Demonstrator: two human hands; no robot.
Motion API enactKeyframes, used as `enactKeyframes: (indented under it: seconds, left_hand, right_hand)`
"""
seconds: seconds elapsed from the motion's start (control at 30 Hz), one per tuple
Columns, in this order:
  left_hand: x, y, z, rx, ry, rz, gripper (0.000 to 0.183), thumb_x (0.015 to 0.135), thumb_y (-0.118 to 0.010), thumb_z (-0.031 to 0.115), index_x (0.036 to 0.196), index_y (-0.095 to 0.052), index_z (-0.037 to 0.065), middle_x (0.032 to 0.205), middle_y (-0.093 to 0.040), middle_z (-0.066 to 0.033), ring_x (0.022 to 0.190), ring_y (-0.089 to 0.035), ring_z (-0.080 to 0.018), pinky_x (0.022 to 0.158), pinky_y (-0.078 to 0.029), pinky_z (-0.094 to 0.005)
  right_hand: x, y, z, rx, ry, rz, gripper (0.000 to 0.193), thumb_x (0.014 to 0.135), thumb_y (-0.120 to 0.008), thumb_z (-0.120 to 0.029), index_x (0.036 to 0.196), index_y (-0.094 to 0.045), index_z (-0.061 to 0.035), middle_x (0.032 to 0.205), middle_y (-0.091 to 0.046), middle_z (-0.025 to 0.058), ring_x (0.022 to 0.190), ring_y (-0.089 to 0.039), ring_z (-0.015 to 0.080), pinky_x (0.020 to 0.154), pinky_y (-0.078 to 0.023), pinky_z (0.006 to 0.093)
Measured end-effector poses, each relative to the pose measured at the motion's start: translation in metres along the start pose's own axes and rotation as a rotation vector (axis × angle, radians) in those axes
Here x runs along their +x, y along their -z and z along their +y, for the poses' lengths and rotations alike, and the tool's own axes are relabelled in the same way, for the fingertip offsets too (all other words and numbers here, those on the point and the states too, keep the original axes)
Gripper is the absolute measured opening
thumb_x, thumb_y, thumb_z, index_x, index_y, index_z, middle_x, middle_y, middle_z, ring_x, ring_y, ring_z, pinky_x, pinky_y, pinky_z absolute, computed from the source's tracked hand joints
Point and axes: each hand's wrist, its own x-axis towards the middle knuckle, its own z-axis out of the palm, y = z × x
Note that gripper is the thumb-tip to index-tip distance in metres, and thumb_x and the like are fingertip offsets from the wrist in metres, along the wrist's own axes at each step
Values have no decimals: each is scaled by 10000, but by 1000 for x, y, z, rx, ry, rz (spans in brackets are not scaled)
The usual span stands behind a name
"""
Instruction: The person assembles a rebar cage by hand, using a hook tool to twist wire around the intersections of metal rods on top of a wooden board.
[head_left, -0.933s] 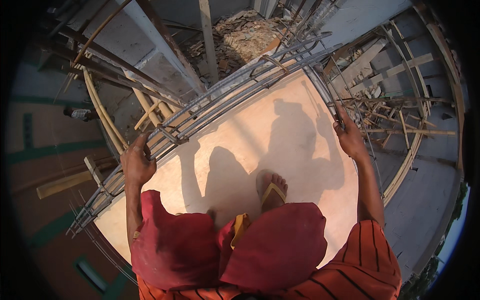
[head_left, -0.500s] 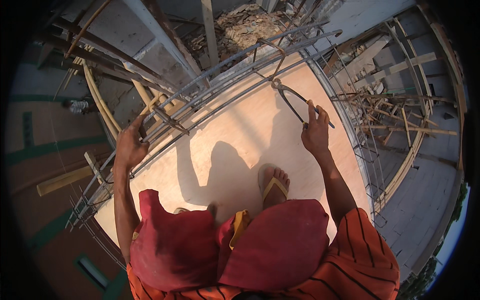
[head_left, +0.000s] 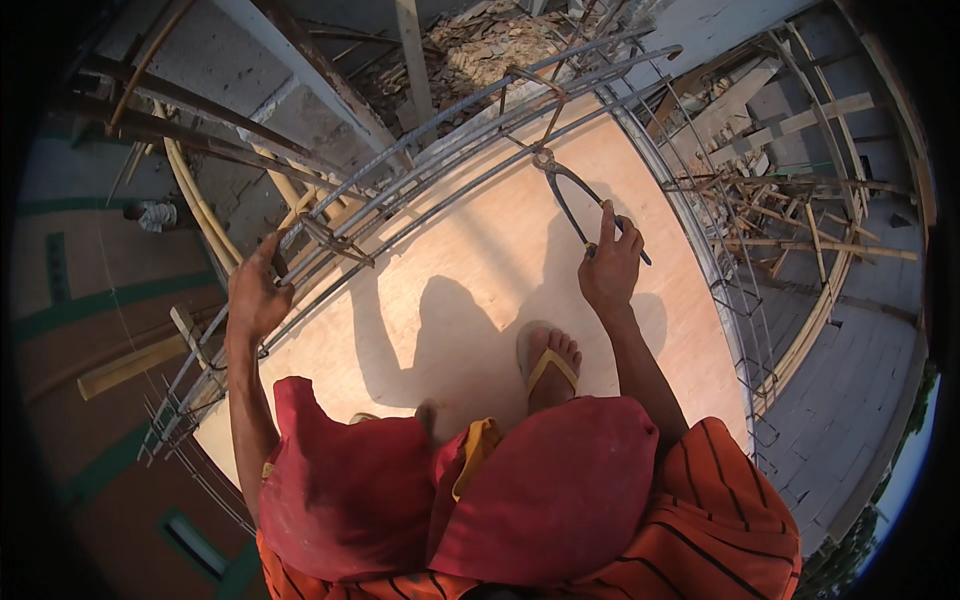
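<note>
A long cage of steel rebar (head_left: pixel 455 195) with wire stirrups (head_left: pixel 335 240) slants across the far edge of a pale plywood sheet (head_left: pixel 455 245). At its left part my left hand (head_left: pixel 258 295) is closed round one of the bars. My right hand (head_left: pixel 612 268) grips a pair of end-cutting pincers (head_left: pixel 566 188) by the handles, which are spread apart. The head of the pincers points away from me, just short of the near bar and below a stirrup (head_left: pixel 553 105); whether the jaws touch metal I cannot tell.
My sandalled foot (head_left: pixel 552 365) rests on the plywood. More rebar (head_left: pixel 735 260) runs along the right edge. Beyond lie loose timber (head_left: pixel 790 215), rubble (head_left: pixel 490 50) and bamboo poles (head_left: pixel 195 200). Far down at left is another person (head_left: pixel 155 214).
My right hand and the pincers have moved a little left, and the pincer head now sits slightly farther from me. My left hand keeps its hold on the bar.
</note>
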Motion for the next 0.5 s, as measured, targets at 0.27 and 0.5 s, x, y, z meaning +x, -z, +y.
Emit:
enactKeyframes:
  seconds: [0.27, 0.5]
  left_hand:
    - [-3, 3, 1, 1, 24, 6, 651, 612, -599, 1, 1257, -532, 57, 830, -627, -122, 796, -619, -307, 732, -470, -378]
    - [-2, 3, 6, 12, 2, 4, 608, 613, -583, 3, 1217, -540, 50, 833, -625, -134, 804, -616, -335, 744, -467, -391]
  right_hand:
    - [18, 7, 10, -185, 1, -29, 612, 766, -680, -161, 1318, -418, -115, 1082, -513, 112, 1017, -491, 281, 804, -356, 441]
    - [36, 11, 31, -190, 81, -57, 530, 718, -674, -120, 1211, -480, -110, 981, -543, 91, 953, -531, 260, 824, -347, 429]
